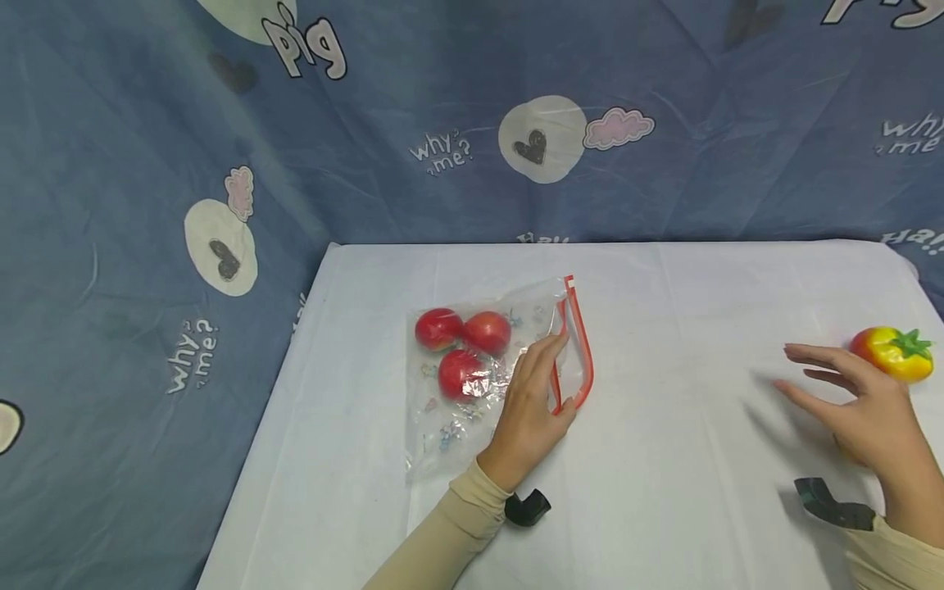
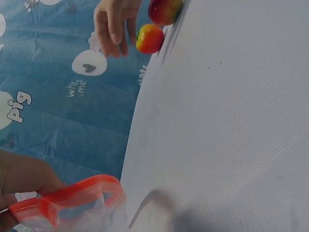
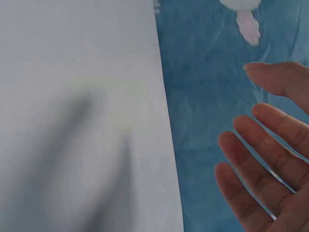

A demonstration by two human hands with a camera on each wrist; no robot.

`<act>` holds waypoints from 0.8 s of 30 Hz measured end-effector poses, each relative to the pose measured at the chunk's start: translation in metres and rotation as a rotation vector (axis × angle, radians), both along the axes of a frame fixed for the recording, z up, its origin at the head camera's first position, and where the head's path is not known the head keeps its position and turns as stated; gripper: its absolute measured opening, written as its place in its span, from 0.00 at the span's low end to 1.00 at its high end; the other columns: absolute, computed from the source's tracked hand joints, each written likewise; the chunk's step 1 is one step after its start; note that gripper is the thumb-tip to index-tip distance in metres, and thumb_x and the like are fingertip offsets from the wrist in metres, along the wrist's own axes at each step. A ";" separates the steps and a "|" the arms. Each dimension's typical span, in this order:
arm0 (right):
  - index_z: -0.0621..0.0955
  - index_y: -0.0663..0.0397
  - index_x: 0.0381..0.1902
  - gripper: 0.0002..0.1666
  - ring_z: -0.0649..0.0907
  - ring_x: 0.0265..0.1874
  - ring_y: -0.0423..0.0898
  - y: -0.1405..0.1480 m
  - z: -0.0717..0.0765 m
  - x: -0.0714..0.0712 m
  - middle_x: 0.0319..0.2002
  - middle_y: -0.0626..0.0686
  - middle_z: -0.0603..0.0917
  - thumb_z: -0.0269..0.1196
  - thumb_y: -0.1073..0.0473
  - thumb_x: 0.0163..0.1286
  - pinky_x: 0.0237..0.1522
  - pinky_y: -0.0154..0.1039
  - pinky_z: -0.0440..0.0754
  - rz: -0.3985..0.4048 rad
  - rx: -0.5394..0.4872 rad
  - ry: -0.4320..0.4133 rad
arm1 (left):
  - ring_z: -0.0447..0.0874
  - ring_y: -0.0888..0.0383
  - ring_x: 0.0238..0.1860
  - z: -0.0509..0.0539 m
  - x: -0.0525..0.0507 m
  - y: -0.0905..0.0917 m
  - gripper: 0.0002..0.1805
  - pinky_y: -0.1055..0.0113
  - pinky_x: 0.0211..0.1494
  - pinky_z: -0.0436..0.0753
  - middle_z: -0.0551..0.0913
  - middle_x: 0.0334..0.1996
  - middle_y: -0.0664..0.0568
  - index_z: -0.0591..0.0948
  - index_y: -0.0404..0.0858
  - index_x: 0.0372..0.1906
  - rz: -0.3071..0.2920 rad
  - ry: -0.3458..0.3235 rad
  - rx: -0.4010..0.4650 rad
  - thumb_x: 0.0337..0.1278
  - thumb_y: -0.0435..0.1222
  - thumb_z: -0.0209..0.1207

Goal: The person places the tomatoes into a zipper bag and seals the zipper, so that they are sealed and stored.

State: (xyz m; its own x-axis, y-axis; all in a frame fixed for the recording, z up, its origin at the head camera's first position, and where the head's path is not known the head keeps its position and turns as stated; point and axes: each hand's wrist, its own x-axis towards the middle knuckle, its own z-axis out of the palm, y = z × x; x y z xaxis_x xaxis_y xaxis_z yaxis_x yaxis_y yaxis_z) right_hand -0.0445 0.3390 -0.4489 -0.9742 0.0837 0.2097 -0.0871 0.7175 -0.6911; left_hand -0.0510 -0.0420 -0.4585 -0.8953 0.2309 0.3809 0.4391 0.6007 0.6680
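A clear zip bag with a red zip edge lies on the white table, with three round red fruits inside. My left hand grips the bag's mouth, and the left wrist view shows its fingers on the red zip edge, which gapes apart. Over at the right, my right hand hovers above the cloth, fingers spread and holding nothing. Just beyond it sits a red-and-yellow fruit with a green leafy top. The left wrist view also has a larger red-yellow fruit beside that one; I cannot make it out in the head view.
White cloth covers the table, whose far edge meets a blue printed curtain. The curtain also hangs along the left side. Black curved mounts stick out at both wrists, next to beige sleeves.
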 end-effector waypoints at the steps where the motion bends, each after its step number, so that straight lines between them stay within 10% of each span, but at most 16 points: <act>1: 0.82 0.60 0.61 0.30 0.69 0.46 0.09 0.004 -0.001 0.003 0.45 0.10 0.70 0.76 0.63 0.61 0.51 0.06 0.64 -0.028 0.011 -0.015 | 0.71 0.52 0.70 0.000 0.000 0.000 0.48 0.59 0.74 0.74 0.73 0.69 0.49 0.68 0.38 0.75 -0.001 -0.005 0.001 0.44 0.24 0.73; 9: 0.77 0.55 0.70 0.30 0.64 0.51 0.08 0.038 -0.013 0.024 0.53 0.10 0.69 0.67 0.66 0.70 0.64 0.09 0.56 -0.129 -0.009 -0.025 | 0.71 0.53 0.71 0.001 0.000 0.000 0.48 0.59 0.74 0.75 0.73 0.70 0.49 0.67 0.40 0.76 -0.005 -0.032 0.025 0.46 0.23 0.73; 13: 0.68 0.62 0.76 0.35 0.62 0.77 0.27 0.049 -0.013 0.034 0.74 0.42 0.73 0.63 0.60 0.75 0.71 0.13 0.45 -0.155 0.114 -0.127 | 0.71 0.52 0.71 0.001 0.000 0.000 0.48 0.58 0.74 0.75 0.73 0.70 0.48 0.68 0.39 0.76 -0.001 -0.021 0.015 0.45 0.23 0.73; 17: 0.58 0.73 0.77 0.42 0.55 0.76 0.74 0.067 -0.016 0.038 0.73 0.80 0.59 0.59 0.52 0.79 0.85 0.51 0.47 -0.169 0.198 -0.271 | 0.71 0.52 0.71 0.001 0.000 0.000 0.48 0.57 0.75 0.74 0.73 0.70 0.48 0.68 0.39 0.75 0.003 -0.022 0.004 0.45 0.24 0.73; 20: 0.54 0.75 0.77 0.47 0.54 0.74 0.77 0.089 -0.036 0.038 0.74 0.80 0.55 0.59 0.46 0.78 0.76 0.73 0.50 -0.184 0.235 -0.341 | 0.70 0.52 0.72 0.001 0.001 0.000 0.48 0.58 0.76 0.73 0.73 0.70 0.48 0.68 0.39 0.76 0.004 -0.029 0.004 0.46 0.24 0.73; 24: 0.54 0.71 0.79 0.53 0.54 0.75 0.75 0.118 -0.072 0.040 0.75 0.78 0.55 0.60 0.39 0.75 0.74 0.75 0.53 -0.197 0.244 -0.365 | 0.70 0.52 0.72 0.001 0.000 0.000 0.48 0.58 0.76 0.73 0.73 0.70 0.48 0.68 0.40 0.76 0.004 -0.027 0.010 0.46 0.24 0.73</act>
State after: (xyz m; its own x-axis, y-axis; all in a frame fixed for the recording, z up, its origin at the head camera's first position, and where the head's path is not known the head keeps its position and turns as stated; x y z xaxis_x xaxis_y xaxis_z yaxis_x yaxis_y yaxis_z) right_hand -0.0045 0.4567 -0.5213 -0.9583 0.2651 -0.1065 0.2838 0.8410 -0.4606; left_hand -0.0506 -0.0421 -0.4579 -0.9063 0.2235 0.3586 0.4182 0.5960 0.6855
